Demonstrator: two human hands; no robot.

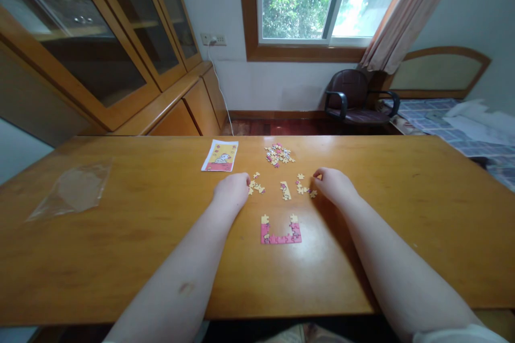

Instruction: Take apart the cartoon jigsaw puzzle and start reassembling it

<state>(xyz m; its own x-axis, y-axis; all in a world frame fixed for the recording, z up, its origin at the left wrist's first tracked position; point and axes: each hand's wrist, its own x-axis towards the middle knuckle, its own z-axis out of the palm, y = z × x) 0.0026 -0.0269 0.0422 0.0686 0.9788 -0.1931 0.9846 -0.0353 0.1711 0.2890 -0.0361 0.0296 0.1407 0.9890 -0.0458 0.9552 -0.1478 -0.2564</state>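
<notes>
My left hand (pixel 232 189) is closed, its fingertips curled down at the edge of a small group of loose yellow puzzle pieces (pixel 256 186). My right hand (pixel 335 184) has its fingers bent together beside another loose group of pieces (pixel 301 188); whatever either hand holds is too small to make out. Between the hands lies a short joined strip of yellow pieces (pixel 285 191). Nearer to me, a U-shaped puzzle border (pixel 280 239), pink with yellow upper ends, lies flat with its open side facing away.
Beyond the hands is a pile of mixed puzzle pieces (pixel 278 154). A picture card (pixel 220 156) with a white animal lies at its left. On the table's (pixel 161 257) left side is a clear plastic bag (pixel 78 187). An armchair (pixel 354 96) stands past the far edge.
</notes>
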